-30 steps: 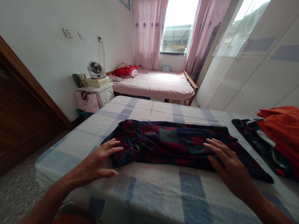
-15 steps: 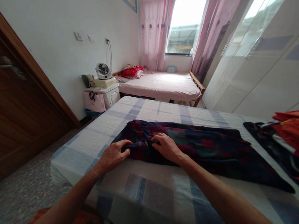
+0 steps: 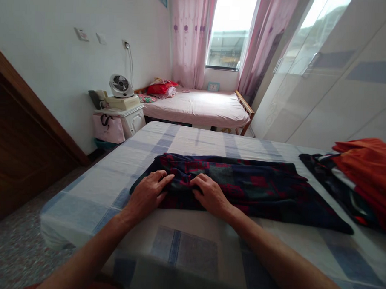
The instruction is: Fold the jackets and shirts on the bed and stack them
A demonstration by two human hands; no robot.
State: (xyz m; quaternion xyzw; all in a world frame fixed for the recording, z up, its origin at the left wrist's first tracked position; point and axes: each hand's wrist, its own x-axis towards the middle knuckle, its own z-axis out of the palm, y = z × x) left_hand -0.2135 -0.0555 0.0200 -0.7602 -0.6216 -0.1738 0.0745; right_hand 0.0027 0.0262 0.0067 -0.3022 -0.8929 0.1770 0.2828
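A long, dark garment (image 3: 261, 188) in navy, green and red patches lies folded flat across the bed, its exact kind unclear. At its left end my left hand (image 3: 149, 191) bends its fingers and thumb round the bunched fabric. My right hand (image 3: 211, 196) pinches a raised fold of the same cloth a little farther right. Part of the fabric under both hands is hidden by the fingers.
A checked sheet (image 3: 188, 244) covers the bed. Folded clothes with an orange piece on top (image 3: 368, 163) are stacked at the right. Beyond stand a second bed (image 3: 201, 106), a fan (image 3: 121, 86) on a cabinet (image 3: 134, 120), and a wardrobe (image 3: 313, 98).
My left hand has shifted onto the cloth, its fingers now farther over the left end. My right hand stays on the fold. The view has turned slightly right.
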